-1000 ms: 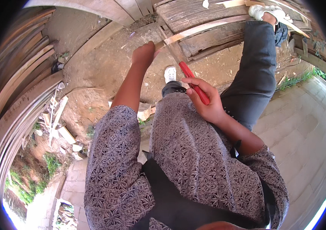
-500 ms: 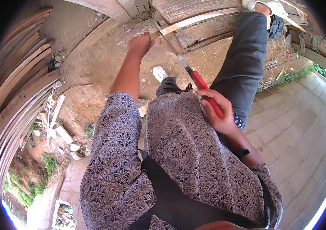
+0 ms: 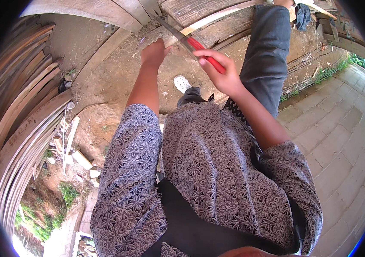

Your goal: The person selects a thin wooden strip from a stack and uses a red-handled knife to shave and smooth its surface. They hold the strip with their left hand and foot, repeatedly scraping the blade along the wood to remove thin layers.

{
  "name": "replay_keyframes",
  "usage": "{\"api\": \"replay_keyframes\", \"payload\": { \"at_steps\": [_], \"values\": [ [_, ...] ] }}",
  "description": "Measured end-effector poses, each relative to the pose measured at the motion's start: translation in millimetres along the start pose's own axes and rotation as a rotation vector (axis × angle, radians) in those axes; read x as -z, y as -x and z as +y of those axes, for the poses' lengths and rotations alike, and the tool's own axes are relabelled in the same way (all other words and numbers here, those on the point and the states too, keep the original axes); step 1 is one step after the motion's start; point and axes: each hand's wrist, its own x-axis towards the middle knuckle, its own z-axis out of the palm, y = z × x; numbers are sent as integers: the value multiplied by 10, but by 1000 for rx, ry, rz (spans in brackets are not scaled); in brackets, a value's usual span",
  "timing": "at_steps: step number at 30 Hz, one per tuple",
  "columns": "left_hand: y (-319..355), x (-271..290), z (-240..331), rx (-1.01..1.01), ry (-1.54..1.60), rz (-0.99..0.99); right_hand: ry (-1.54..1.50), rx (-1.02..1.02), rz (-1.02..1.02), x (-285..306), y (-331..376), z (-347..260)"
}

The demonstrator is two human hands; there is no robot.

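Note:
My right hand (image 3: pixel 224 73) is closed round the red handle of a handsaw (image 3: pixel 196 44). The saw's grey blade points up and left and crosses a long, pale wooden strip (image 3: pixel 219 17). My left hand (image 3: pixel 153 52) grips the strip's near left end, just left of the blade. From there the strip runs right along the wooden bench (image 3: pixel 182 7), toward my raised right foot at the top edge. Whether the foot presses on the strip is cut off from view.
Stacked curved boards (image 3: pixel 24 128) fill the left side. Wood offcuts (image 3: pixel 81 159) lie on the dirt at lower left. My white left shoe (image 3: pixel 182 83) stands on the bare ground. Paving (image 3: pixel 328 141) spreads to the right, and a dark cloth (image 3: pixel 303 18) hangs by the bench.
My right hand has pushed the saw forward, up and left, so its handle is now close to the strip. The left hand keeps its grip on the strip.

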Motion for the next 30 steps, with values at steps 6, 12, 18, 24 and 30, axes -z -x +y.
{"api": "replay_keyframes", "payload": {
  "at_steps": [6,12,18,24,30],
  "values": [
    [76,82,41,-6,18,6,-9,27,-17,-177,-257,229],
    [68,102,30,-13,26,-6,-93,-25,-45,-126,-260,247],
    [70,98,10,-33,0,-28,-159,-243,-42,107,71,86],
    [42,42,-40,-23,-12,-30,-73,-328,-63,472,618,-434],
    [53,56,-2,-9,-28,-22,-67,-307,-12,540,568,-786]
  ]
}}
